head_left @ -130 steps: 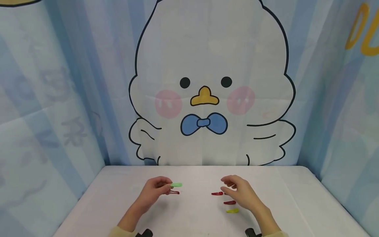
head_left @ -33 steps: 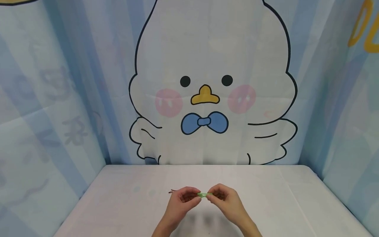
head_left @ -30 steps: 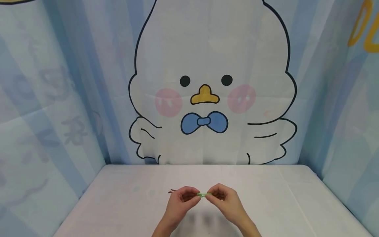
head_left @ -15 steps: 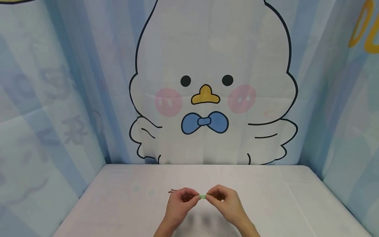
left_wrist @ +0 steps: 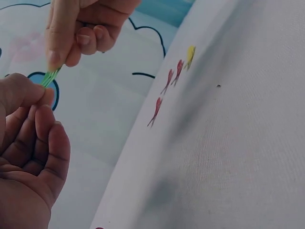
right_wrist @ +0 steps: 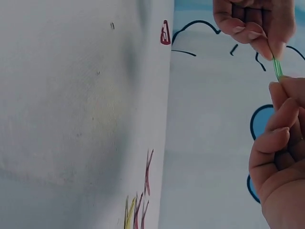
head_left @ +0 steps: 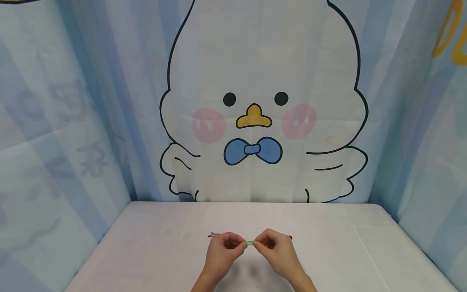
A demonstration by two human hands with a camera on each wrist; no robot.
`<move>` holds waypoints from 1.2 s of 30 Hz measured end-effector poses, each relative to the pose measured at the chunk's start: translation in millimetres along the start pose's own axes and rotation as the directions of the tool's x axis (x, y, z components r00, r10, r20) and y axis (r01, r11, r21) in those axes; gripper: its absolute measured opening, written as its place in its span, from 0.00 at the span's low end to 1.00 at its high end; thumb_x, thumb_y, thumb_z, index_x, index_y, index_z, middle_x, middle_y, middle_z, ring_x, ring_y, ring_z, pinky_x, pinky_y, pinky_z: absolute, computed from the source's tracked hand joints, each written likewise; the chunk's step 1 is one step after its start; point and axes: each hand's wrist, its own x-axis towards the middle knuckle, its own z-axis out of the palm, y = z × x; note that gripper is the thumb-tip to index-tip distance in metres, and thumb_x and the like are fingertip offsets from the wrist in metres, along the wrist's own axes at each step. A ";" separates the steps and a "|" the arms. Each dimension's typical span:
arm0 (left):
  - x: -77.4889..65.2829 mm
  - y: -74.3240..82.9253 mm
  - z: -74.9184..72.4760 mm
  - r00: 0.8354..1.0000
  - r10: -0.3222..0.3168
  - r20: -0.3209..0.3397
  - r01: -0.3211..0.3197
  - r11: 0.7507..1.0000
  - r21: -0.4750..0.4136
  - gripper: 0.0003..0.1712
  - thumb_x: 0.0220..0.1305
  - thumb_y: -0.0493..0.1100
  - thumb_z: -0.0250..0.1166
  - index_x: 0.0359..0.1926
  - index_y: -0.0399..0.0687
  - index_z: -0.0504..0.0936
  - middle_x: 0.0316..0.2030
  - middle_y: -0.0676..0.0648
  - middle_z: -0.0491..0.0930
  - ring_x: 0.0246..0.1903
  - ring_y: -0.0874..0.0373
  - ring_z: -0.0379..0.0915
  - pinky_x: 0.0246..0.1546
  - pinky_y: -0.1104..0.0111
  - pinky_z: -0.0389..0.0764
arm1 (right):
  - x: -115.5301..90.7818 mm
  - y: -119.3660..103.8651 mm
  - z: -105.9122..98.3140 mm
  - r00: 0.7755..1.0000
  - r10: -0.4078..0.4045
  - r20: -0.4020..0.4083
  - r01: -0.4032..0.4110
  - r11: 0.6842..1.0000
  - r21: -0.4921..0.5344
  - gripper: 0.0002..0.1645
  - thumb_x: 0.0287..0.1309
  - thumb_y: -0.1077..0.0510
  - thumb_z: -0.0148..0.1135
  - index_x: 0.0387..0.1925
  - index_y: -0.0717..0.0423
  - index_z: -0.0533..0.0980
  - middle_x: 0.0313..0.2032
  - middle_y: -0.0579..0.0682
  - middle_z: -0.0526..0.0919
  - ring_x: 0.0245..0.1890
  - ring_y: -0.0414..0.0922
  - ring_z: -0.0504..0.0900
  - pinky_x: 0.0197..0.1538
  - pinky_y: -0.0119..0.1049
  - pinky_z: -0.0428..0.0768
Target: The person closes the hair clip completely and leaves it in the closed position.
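Observation:
A small light-green snap hair clip is held level above the white table, between both hands. My left hand pinches its left end between thumb and forefinger. The right end sits in the pinch of my right hand. Only a short middle piece of the green clip shows between the fingertips in the left wrist view; both ends are covered. In the right wrist view its prongs lie close together. The other fingers of both hands are curled.
A red snap clip lies on the table beyond my left hand. To the right, several spread-apart red clips and a yellow clip lie in a group, mostly hidden behind my right hand in the head view. A patterned curtain hangs behind.
Earlier my left hand alone held the green clip, and my right hand hovered near the red clips. Both then met at the middle. Since then, the fingertips have drawn closer together and the clip looks narrower.

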 end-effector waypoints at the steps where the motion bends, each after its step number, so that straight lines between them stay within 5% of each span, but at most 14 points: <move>1: 0.0 -0.4 0.1 1.000 -0.005 0.003 0.005 1.000 0.005 0.06 0.56 0.34 0.74 0.35 0.39 0.86 0.28 0.50 0.83 0.30 0.57 0.78 0.31 0.71 0.79 | 0.2 0.4 -0.1 1.000 0.005 0.003 -0.005 1.000 -0.010 0.07 0.55 0.66 0.74 0.27 0.54 0.82 0.23 0.41 0.82 0.22 0.36 0.75 0.27 0.30 0.76; 12: 1.3 -1.8 0.2 0.999 -0.044 0.007 0.044 0.998 -0.035 0.07 0.58 0.37 0.73 0.36 0.38 0.86 0.28 0.49 0.84 0.29 0.57 0.78 0.32 0.69 0.80 | 1.3 1.9 -3.8 0.999 -0.024 0.039 0.025 0.999 -0.034 0.07 0.53 0.63 0.76 0.32 0.54 0.83 0.26 0.40 0.84 0.25 0.37 0.80 0.32 0.31 0.79; 18: 1.1 -1.8 -0.4 0.997 -0.068 0.023 0.069 0.996 -0.057 0.09 0.61 0.37 0.72 0.40 0.34 0.86 0.28 0.49 0.83 0.27 0.58 0.77 0.30 0.69 0.78 | 0.6 2.7 -6.1 0.990 -0.107 0.088 0.115 0.990 -0.086 0.10 0.51 0.67 0.76 0.33 0.53 0.83 0.27 0.38 0.82 0.26 0.35 0.77 0.30 0.31 0.77; 24: 0.5 -2.8 -0.7 0.998 -0.050 0.047 0.054 0.995 -0.083 0.11 0.62 0.37 0.72 0.42 0.33 0.85 0.28 0.48 0.84 0.27 0.59 0.77 0.30 0.70 0.78 | -0.9 5.6 -7.5 0.971 -0.217 0.097 0.228 0.966 -0.122 0.11 0.50 0.69 0.75 0.32 0.53 0.83 0.26 0.36 0.81 0.25 0.33 0.76 0.28 0.31 0.76; 36: 2.9 -6.7 -3.3 0.996 -0.009 0.087 0.017 0.996 -0.085 0.14 0.63 0.40 0.72 0.44 0.32 0.85 0.32 0.47 0.85 0.32 0.56 0.80 0.35 0.70 0.81 | 0.5 8.4 -11.7 0.959 -0.273 0.081 0.282 0.951 -0.125 0.11 0.50 0.69 0.75 0.33 0.53 0.83 0.27 0.36 0.82 0.25 0.32 0.77 0.28 0.31 0.76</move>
